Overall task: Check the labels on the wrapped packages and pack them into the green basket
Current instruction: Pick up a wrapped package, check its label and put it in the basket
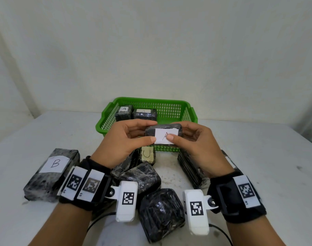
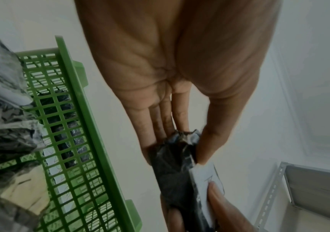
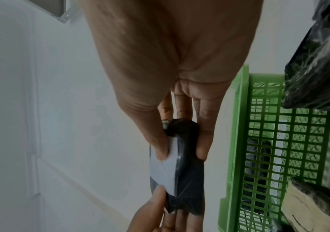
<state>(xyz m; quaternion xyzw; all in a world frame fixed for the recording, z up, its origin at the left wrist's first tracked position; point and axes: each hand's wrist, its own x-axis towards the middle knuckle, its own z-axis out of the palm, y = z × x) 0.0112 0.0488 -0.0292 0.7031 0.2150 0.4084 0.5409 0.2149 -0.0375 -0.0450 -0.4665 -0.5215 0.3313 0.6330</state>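
Observation:
Both hands hold one black wrapped package (image 1: pixel 176 130) in the air just in front of the green basket (image 1: pixel 190 110). Its white label, marked A, faces me. My left hand (image 1: pixel 134 137) pinches its left end (image 2: pixel 172 169), thumb on the label's edge, fingers behind. My right hand (image 1: pixel 187 137) pinches the right end (image 3: pixel 188 169) the same way. Two black packages (image 1: pixel 124 112) (image 1: pixel 145 113) with A labels lie in the basket's back left. On the table lie a package labelled B (image 1: pixel 52 173), one marked U (image 1: pixel 148 155) and several unlabelled-side ones (image 1: pixel 160 212).
The white table (image 1: pixel 258 157) runs to a pale wall behind the basket. Loose packages crowd the space under my wrists. A dark package (image 1: pixel 190 167) lies under my right hand. Cables trail from the wrist cameras near the front edge.

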